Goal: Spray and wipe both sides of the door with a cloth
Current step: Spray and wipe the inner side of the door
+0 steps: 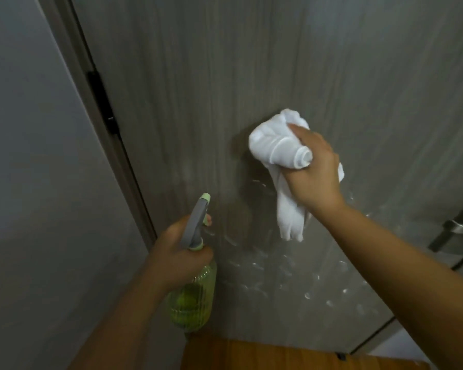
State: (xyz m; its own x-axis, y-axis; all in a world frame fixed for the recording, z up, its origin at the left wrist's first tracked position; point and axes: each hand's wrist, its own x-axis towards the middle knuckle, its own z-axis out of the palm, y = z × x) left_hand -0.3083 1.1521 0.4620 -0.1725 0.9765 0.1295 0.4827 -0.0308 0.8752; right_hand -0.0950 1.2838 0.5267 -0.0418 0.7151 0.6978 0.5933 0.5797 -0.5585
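Door (251,76): grey wood-grain panel, filling most of the view, seen from close range. Hinge side lies at the left, where a dark hinge (102,102) sits against the door frame (72,76). A metal lever handle (460,231) shows at the right edge.

Right hand (313,166): arm extended up and forward from the lower right, wrist bent back, palm toward the door. Fingers are closed around a bunched white cloth (278,145), which is pressed against the panel at about mid-height. The upper part of the cloth is wadded in the grip; a loose tail hangs below the wrist, down along the door surface.

Left hand (179,252): forearm rising from the lower left, hand held lower than the right and just off the door. Fingers are wrapped around the neck of a spray bottle (193,297), with one fingertip visible in front of the trigger. The bottle is translucent green with a grey spray head (195,222); the nozzle points up and toward the door. The bottle body hangs below the fist.

Surface condition: water droplets (292,276) and wet patches spread across the panel below and between the two hands. The area above the cloth appears dry.

Surroundings: grey wall (24,156) at the left; wooden floor (251,353) at the bottom.
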